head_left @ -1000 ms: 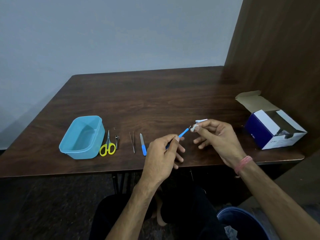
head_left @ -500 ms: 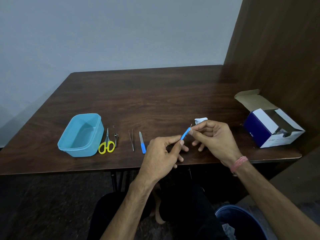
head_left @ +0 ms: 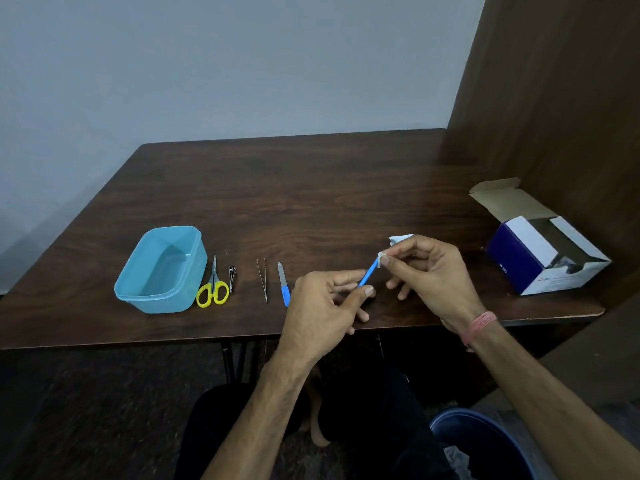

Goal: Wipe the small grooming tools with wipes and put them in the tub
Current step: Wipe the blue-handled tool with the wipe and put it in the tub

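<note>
In the head view, the left hand [head_left: 320, 306] pinches the low end of a thin blue tool [head_left: 367, 276] between its thumb and first finger, with the other fingers curled loosely under. The right hand [head_left: 429, 271] pinches a small white wipe [head_left: 383, 258] around the top end of that same tool, and more of the wipe pokes out behind its knuckles. Both hands hang just over the brown table [head_left: 311, 188], well to the right of the blue tub [head_left: 161, 270]. The tub is open and looks to have nothing inside. Just right of the tub lie the yellow scissors [head_left: 213, 287], then a little nail clipper [head_left: 231, 274], then the tweezers [head_left: 262, 278], then a blue-handled file [head_left: 283, 284]. Far to the right of the tub sits an open blue and white box [head_left: 540, 258]; I cannot tell what is in it.
</note>
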